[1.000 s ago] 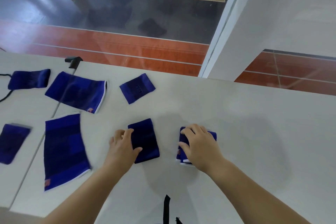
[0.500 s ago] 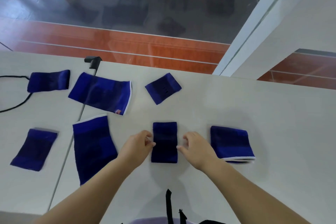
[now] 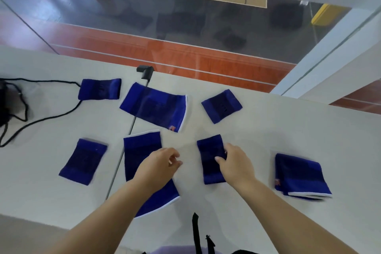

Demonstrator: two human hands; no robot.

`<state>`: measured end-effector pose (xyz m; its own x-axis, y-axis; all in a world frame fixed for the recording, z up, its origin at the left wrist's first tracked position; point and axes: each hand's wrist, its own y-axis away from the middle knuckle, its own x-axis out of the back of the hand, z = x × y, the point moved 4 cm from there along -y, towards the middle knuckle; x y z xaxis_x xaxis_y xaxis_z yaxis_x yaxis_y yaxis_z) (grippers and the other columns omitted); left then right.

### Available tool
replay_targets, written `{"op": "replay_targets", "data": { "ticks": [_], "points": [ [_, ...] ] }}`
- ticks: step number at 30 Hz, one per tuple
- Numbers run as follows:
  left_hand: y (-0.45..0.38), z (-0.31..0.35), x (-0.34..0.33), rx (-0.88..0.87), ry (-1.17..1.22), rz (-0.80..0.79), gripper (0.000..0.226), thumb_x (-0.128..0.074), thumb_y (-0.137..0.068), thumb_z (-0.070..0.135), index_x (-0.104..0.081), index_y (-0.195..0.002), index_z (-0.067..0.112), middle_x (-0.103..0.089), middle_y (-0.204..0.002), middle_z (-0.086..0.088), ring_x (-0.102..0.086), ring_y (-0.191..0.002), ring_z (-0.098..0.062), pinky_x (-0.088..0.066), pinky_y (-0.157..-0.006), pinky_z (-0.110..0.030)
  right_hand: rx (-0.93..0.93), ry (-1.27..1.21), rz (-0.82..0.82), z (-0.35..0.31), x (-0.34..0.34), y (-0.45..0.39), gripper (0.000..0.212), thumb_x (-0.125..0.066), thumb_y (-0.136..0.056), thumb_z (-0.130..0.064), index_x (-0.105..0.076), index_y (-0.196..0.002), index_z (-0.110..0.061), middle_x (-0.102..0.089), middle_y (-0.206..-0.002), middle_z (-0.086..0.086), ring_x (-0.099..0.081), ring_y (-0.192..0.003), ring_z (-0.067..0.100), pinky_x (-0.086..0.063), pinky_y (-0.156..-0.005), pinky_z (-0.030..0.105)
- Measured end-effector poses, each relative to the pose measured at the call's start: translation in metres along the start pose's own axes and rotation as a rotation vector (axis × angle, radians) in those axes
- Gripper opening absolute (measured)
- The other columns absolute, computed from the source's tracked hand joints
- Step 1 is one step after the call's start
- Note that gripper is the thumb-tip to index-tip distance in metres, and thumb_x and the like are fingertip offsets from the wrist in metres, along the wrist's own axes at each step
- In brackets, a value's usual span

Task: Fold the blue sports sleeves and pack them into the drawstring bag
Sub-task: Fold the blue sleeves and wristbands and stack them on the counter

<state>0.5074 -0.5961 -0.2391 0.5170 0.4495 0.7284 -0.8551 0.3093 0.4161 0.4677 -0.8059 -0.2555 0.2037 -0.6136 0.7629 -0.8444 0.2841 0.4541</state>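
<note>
Several blue sports sleeves lie flat on the white table (image 3: 268, 130). My right hand (image 3: 235, 163) grips the right edge of a small blue sleeve (image 3: 209, 161), thumb on top. My left hand (image 3: 158, 167) hovers with loosely curled fingers over a long white-trimmed sleeve (image 3: 140, 150) and holds nothing. A folded sleeve (image 3: 301, 175) rests at the right. Other sleeves lie at the near left (image 3: 83, 161), far left (image 3: 100, 88), far middle (image 3: 154, 107) and far right of middle (image 3: 221, 106). A dark bag (image 3: 3, 101) with black cords (image 3: 41, 119) shows at the left edge.
A black clamp (image 3: 145, 71) sits at the table's far edge, above a seam (image 3: 123, 150) between two tabletops. A black strap (image 3: 195, 231) hangs near my body at the bottom. Beyond the table is a glass wall and sports floor.
My left hand has left the small sleeve's left edge and moved left over the long sleeve. My right hand has closed on that sleeve's right edge. A second ago it rested on the folded sleeve.
</note>
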Motion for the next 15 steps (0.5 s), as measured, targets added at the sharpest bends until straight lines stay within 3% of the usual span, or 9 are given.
{"op": "replay_targets", "data": {
  "ticks": [5,10,15],
  "points": [
    [0.008,-0.034,0.030,0.056,-0.012,0.082,0.023,-0.058,-0.090,0.035,-0.061,-0.110,0.025,-0.058,-0.093,0.013,-0.057,-0.083,-0.005,-0.043,-0.073,-0.018,0.183,-0.114,0.075,-0.039,0.012,0.002,0.006,-0.059,-0.089,-0.019,-0.056,-0.092,-0.014,-0.064,-0.089,0.000,-0.058,-0.080,0.018,-0.047,-0.068,0.032],
    [0.026,-0.074,0.050,0.148,-0.005,0.090,0.022,-0.054,-0.092,0.035,-0.059,-0.112,0.027,-0.061,-0.096,0.009,-0.058,-0.086,-0.008,-0.051,-0.077,-0.024,0.309,-0.205,0.135,-0.077,0.015,0.008,0.007,-0.061,-0.089,-0.015,-0.060,-0.097,-0.016,-0.065,-0.089,-0.002,-0.060,-0.083,0.015,-0.055,-0.072,0.036],
    [0.043,-0.103,0.060,0.242,0.073,0.164,0.019,-0.058,-0.091,0.033,-0.062,-0.107,0.024,-0.063,-0.094,0.009,-0.060,-0.083,-0.007,-0.048,-0.071,-0.019,0.415,-0.256,0.012,-0.105,0.008,0.012,0.014,-0.059,-0.091,-0.017,-0.061,-0.105,-0.020,-0.066,-0.095,-0.006,-0.062,-0.087,0.012,-0.056,-0.073,0.030]
  ]
}}
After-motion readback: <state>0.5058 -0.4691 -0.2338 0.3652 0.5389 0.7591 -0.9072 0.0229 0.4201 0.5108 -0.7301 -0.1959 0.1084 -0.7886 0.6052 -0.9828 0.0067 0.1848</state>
